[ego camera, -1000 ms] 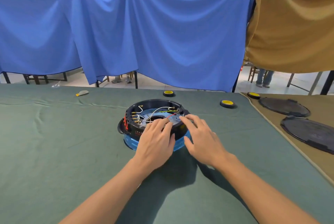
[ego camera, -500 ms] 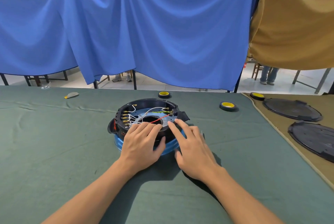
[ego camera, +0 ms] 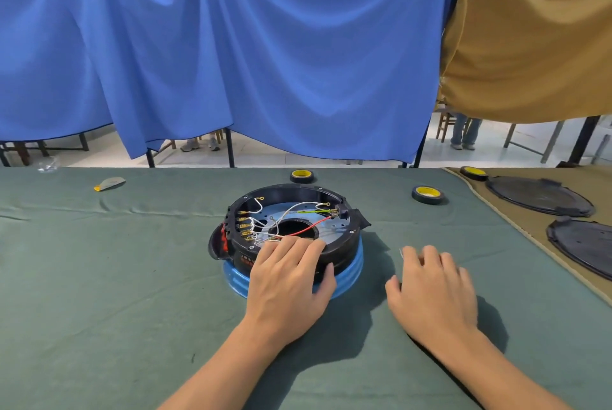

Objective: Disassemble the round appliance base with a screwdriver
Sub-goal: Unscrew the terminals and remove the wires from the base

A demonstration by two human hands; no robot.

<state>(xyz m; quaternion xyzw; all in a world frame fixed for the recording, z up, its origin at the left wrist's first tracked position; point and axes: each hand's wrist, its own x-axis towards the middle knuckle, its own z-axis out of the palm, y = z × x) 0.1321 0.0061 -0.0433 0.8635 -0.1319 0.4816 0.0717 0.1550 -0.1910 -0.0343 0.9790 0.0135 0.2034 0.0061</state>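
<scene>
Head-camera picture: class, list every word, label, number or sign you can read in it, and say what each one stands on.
No text in this view can be read.
round appliance base: a faint printed mark on the black side wall, next to the left hand, too blurred to read.
tape roll: yellow core, no legible print.

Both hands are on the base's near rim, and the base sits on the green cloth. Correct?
Not quite. Only the left hand is on the near rim of the base. The right hand is off it, over the green cloth to its right. The head view shows this.
</scene>
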